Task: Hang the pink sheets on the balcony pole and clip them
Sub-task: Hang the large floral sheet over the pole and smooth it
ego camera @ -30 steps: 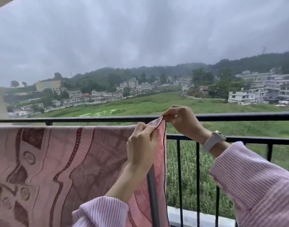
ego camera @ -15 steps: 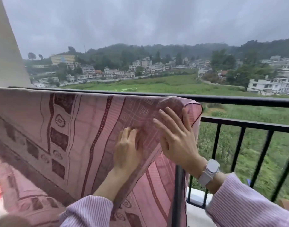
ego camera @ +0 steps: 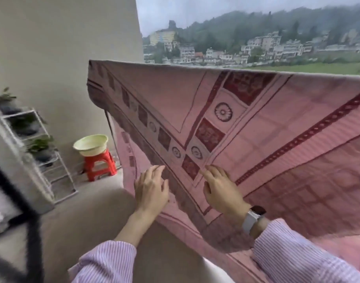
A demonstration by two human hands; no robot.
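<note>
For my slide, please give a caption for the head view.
Both hands, left and right, smooth the pink sheet draped over the balcony rail.

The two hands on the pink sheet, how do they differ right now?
The left hand lies near the sheet's left edge; the right hand lies further in, on the patterned border. The right wrist carries a watch; the left wrist is bare. The left hand's fingers look loosely bent, the right hand's more spread. Both touch the sheet with relaxed fingers, and both arms wear striped sleeves.
</note>
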